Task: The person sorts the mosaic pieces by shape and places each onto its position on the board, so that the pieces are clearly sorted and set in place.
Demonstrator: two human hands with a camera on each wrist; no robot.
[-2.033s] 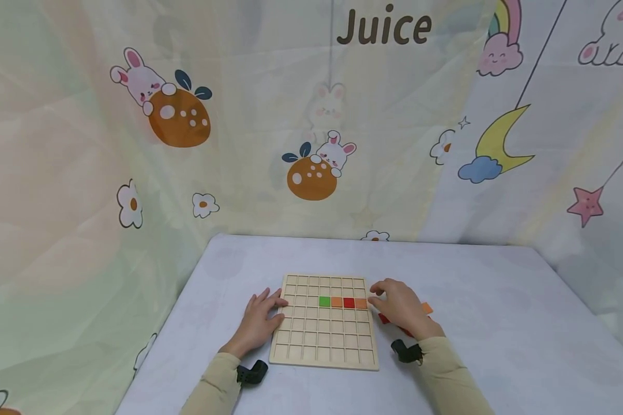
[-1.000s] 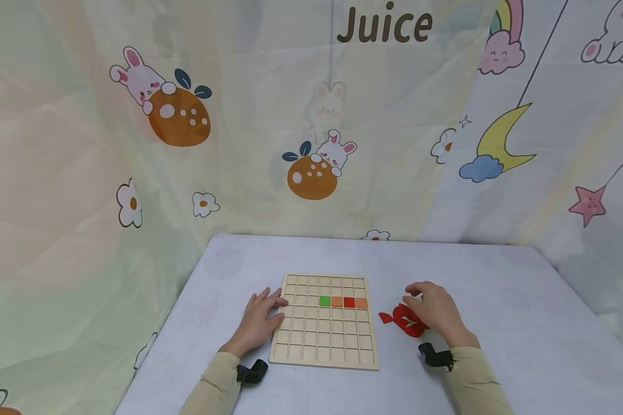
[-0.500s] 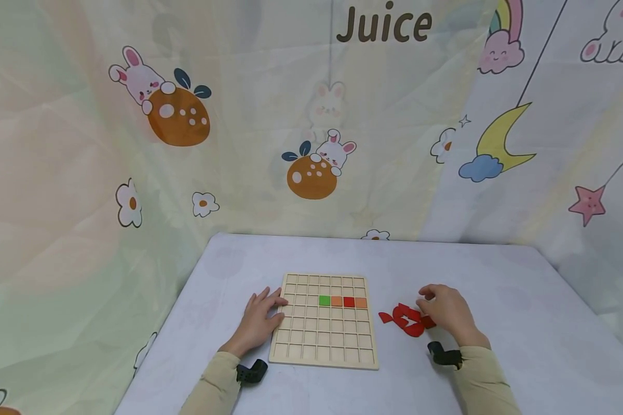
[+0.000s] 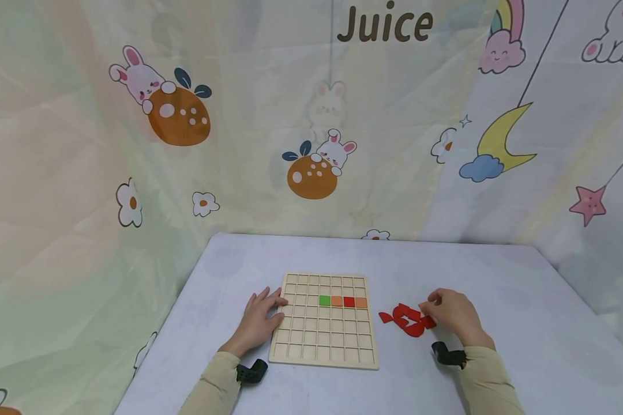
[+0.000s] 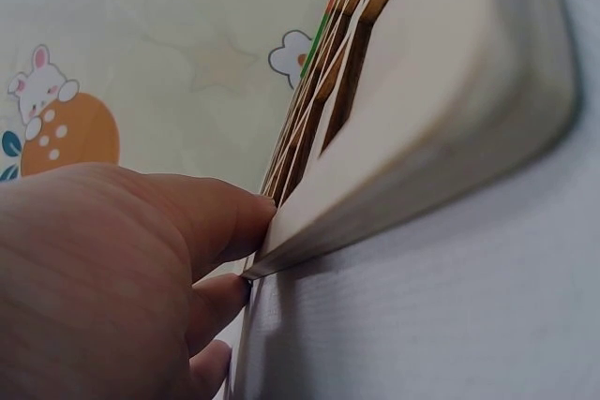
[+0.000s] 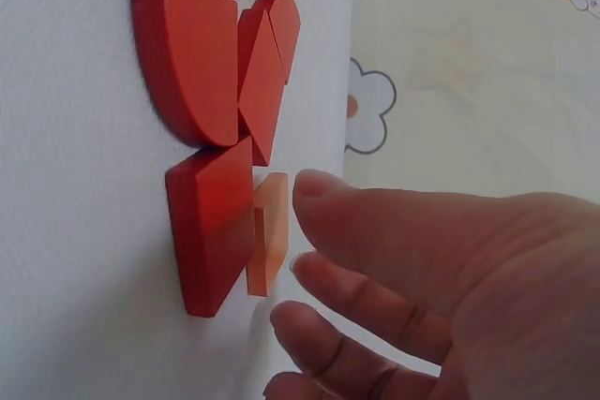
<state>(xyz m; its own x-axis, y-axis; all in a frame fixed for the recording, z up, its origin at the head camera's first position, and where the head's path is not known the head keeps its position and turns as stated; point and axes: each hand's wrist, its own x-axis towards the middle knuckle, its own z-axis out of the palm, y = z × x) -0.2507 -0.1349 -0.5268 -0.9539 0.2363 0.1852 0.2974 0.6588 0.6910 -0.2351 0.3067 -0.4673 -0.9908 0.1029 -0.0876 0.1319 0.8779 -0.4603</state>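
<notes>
A wooden grid board [image 4: 322, 337] lies on the table. One of its rows holds a green square tile [image 4: 324, 301], a red square tile [image 4: 349, 302] and orange tiles [image 4: 360, 302] on both sides of the red one. My left hand [image 4: 259, 320] rests on the board's left edge, fingertips touching the rim in the left wrist view. To the right, my right hand [image 4: 457, 314] hovers at a loose orange tile [image 6: 270, 236]. Its thumb and fingers are parted and close to the tile, which lies beside a red diamond-shaped block [image 6: 214, 231].
Several red blocks [image 4: 412, 328] of curved and angular shapes lie in a cluster between the board and my right hand. A white cloth covers the table [image 4: 540, 346]. A printed curtain [image 4: 249, 115] hangs behind. Each wrist wears a black camera [image 4: 251, 372].
My right hand has left the board's right edge and moved right, past the red blocks to the loose orange tile. The left hand and the board stay as they were.
</notes>
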